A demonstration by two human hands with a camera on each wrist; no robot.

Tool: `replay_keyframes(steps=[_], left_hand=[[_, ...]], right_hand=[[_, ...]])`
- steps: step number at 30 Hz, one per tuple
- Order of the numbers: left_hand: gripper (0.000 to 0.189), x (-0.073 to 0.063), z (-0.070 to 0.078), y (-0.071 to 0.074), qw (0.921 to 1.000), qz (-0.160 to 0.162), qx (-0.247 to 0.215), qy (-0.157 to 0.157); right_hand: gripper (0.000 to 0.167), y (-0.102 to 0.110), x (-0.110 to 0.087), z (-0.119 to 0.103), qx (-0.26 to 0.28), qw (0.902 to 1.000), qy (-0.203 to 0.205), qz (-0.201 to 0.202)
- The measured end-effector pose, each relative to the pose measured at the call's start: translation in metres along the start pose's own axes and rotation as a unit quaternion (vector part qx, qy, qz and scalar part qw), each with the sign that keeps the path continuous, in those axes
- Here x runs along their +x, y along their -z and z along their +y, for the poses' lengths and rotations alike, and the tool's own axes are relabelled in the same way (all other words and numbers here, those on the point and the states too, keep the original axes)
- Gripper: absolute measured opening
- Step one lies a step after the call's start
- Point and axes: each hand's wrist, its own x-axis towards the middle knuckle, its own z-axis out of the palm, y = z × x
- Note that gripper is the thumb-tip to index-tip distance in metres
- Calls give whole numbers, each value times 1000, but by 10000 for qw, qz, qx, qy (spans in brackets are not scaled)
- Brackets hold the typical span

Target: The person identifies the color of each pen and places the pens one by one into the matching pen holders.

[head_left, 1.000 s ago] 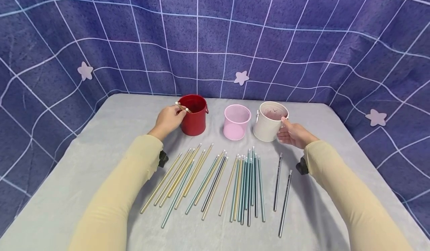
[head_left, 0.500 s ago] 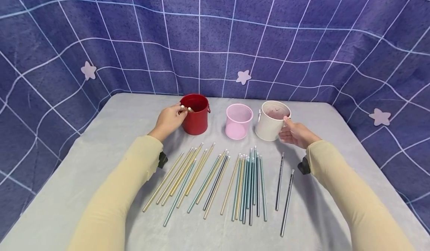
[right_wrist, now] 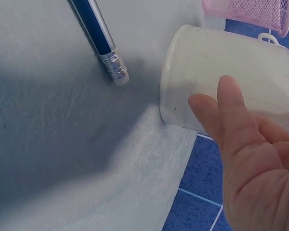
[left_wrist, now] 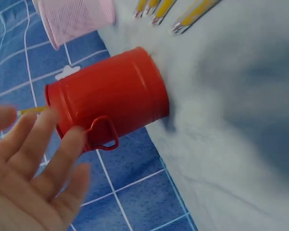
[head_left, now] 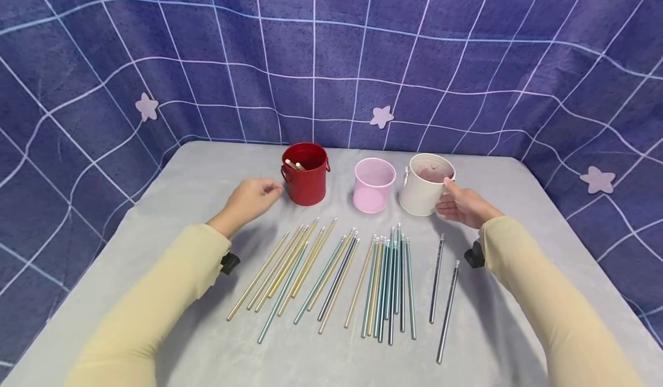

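My left hand (head_left: 248, 198) is beside the red bucket (head_left: 307, 185), its fingers loosely bent and holding nothing. In the left wrist view, the fingers are spread in front of the bucket, apart from its side handle. A pair of pencils (head_left: 294, 165) leans inside the red bucket, eraser ends at the rim. My right hand (head_left: 466, 205) holds the white bucket (head_left: 418, 194) at its right side, thumb at the rim and other fingers along the outer wall. The right wrist view cuts off the thumb and rim. Between the buckets stands a pink mesh cup (head_left: 372, 194).
Gold, teal and dark pencils (head_left: 383, 289) lie in a loose row on the grey cloth (head_left: 207, 352). Two dark pencils (head_left: 448, 312) lie apart on the right. A blue curtain (head_left: 336, 47) with a white grid hangs behind the table.
My left hand has let go of the pencils, leaving them in the red bucket, and has drawn back to the left. My right hand stays at the white bucket; the view has shifted slightly.
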Motion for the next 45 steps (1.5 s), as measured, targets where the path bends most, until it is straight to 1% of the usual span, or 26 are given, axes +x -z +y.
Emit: replay_keyframes(steps=[2,3,5,7,8,11,14,16,23,27,31,38,41,43,45], left_hand=[[24,-7,-3,-1,9978,-628,183,-75],[23,-10,-4,-1,9949,-966,275,-59],[22,-16,-7,-3,9875,-1525,395,107],[23,-21,-11,-5,9793,-1935,455,371],[24,-23,-12,-6,9760,-2077,471,464],[25,-28,-16,-12,9686,-2348,479,668],[29,-32,-19,-16,9607,-2634,541,695],[31,-32,-20,-18,9566,-2762,573,725],[34,-29,-19,-25,9524,-2886,618,765],[33,-27,-20,-30,9487,-2964,653,889],[31,-24,-21,-34,9490,-2896,698,1037],[29,-23,-23,-38,9484,-2902,858,951],[25,-23,-23,-39,9484,-2881,892,977],[22,-23,-22,-39,9492,-2854,875,995],[21,-23,-22,-38,9522,-2765,823,1003]], right_hand=[[88,3,-2,1,-58,10000,-3,-51],[88,4,-2,1,-91,9999,-8,-77],[89,6,-3,1,-106,9999,-15,-129],[90,7,-3,0,-148,9997,-34,-200],[90,7,-2,-1,-158,9996,-51,-230],[90,9,-2,-3,-228,9991,-106,-329],[89,9,-1,-5,-295,9986,-191,-404],[88,9,-1,-6,-332,9982,-251,-424],[84,11,-2,-9,-418,9985,-259,-220],[84,12,-1,-10,-528,9981,-252,-185],[85,14,-1,-10,-608,9976,-244,-217],[84,14,-2,-9,-658,9973,-231,-228],[85,13,-3,-9,-668,9972,-224,-260],[85,13,-3,-9,-677,9971,-219,-256],[86,13,-3,-10,-670,9972,-213,-245]])
